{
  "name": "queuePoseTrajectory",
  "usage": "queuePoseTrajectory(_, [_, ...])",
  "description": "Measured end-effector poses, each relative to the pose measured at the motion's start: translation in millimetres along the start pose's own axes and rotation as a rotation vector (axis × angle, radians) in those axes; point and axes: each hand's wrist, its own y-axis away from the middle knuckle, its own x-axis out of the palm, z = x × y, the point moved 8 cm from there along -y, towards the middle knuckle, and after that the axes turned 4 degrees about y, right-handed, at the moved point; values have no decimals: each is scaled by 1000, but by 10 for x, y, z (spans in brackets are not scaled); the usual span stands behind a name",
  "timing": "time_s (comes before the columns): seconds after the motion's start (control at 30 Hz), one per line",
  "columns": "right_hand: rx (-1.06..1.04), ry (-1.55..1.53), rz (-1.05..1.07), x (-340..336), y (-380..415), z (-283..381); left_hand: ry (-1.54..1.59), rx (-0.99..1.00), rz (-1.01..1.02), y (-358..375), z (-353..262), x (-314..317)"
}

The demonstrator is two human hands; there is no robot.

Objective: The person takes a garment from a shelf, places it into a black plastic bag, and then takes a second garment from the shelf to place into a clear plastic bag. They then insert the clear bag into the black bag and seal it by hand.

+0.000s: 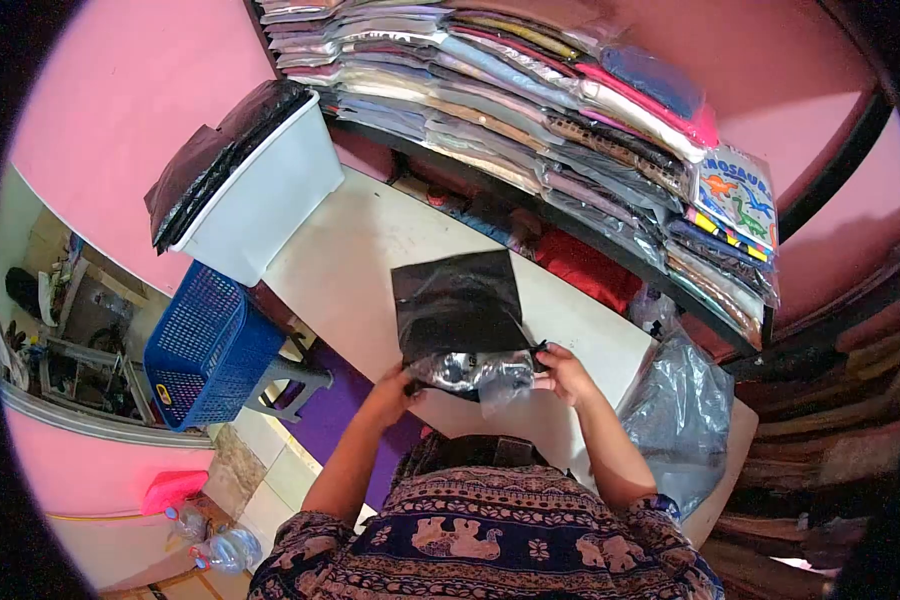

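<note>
A black plastic mailing bag [457, 300] lies over the white table in front of me, its mouth turned toward my body. At the mouth sits a shiny packet in clear plastic [457, 371], dark inside, with its near part sticking out and a loose clear flap at the right. My left hand [396, 391] is closed on the left corner of the bag's mouth, beside the packet. At the right corner, my right hand [562, 374] pinches the bag's edge, thumb and fingers together. The fingertips of both hands are partly hidden by the plastic.
A white bin [270, 190] full of black bags [225, 150] stands at the table's far left. Below it is a blue basket [210, 345]. Stacked wrapped clothes [510, 100] fill the shelf [530, 185] behind. A large clear plastic bag [680, 415] lies at the right.
</note>
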Motion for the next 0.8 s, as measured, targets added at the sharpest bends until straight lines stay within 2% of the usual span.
queuePoseTrajectory(0.07, [-86, -73, -72, 119, 384, 384, 276, -138, -86, 149, -418, 58])
queuePoseTrajectory(0.13, [-220, -195, -6, 210, 662, 739, 226, -171, -24, 106, -555, -23])
queuePoseTrajectory(0.2, [-321, -207, 83, 340, 952, 1099, 344, 7, 137, 157, -976, 95])
queuePoseTrajectory(0.23, [-351, -161, 102, 385, 1037, 1246, 403, 47, 70, 219, -1230, 189])
queuePoseTrajectory(0.27, [-389, -146, 27, 336, 990, 1335, 400, 50, 77, 138, -1304, 237])
queuePoseTrajectory(0.33, [-448, -148, 11, 284, 818, 1534, 90, 226, -18, -43, -1548, 230])
queuePoseTrajectory(0.37, [-463, -149, 8, 257, 735, 1632, 86, 236, -7, -183, -1648, 295])
queuePoseTrajectory(0.43, [-477, -140, -30, 210, 658, 1784, 312, 82, -121, -441, -1713, 323])
queuePoseTrajectory(0.47, [-488, -142, -36, 192, 698, 1825, 309, 86, -110, -478, -1798, 352])
queuePoseTrajectory(0.57, [-652, -123, -71, 384, 1202, 2011, 206, 370, 238, -268, -2201, 600])
queuePoseTrajectory(0.6, [-649, -124, -76, 314, 1250, 1887, 207, 364, 239, -192, -2139, 565])
queuePoseTrajectory(0.67, [-789, 166, -83, 149, 1433, 1634, -66, 500, 180, 35, -1984, 443])
queuePoseTrajectory(0.73, [-541, 391, -48, -121, 1318, 963, -225, 365, 227, 152, -1433, 313])
queuePoseTrajectory(0.8, [-98, 702, -143, -387, 1186, 132, -658, 43, 317, 100, -619, 134])
